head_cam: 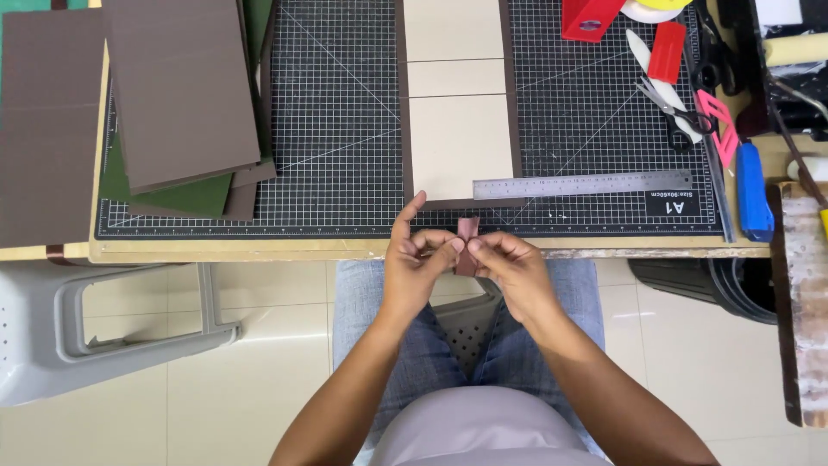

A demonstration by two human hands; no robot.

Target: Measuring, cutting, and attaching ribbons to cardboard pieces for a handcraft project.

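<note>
Left hand point(417, 259): pinching the left side of a small brown strip point(467, 246) with thumb and fingers, index finger sticking up toward the mat.
Right hand point(509, 263): closing its fingertips on the right side of the same strip, knuckles curling inward.
Strip: being held between both hands just in front of the bench point(259, 250) edge, above the person's lap; its lower part is hiding behind the fingers.
Mat point(345, 129): lying dark and gridded across the bench.
Panel point(457, 112): sitting on the mat, cream with brown borders on its sides, its near end just beyond the hands.
Ruler point(582, 184): lying flat on the mat, its left end touching the panel's right corner.
Boards point(172, 95): stacking up at the left, brown over green, overlapping the mat's corner.
Scissors point(677, 112): resting at the right among red, pink and white tools.
Blue tool point(752, 190): lying at the mat's right edge.
Stool point(95, 336): standing grey on the tiled floor, left of the person's knees.
</note>
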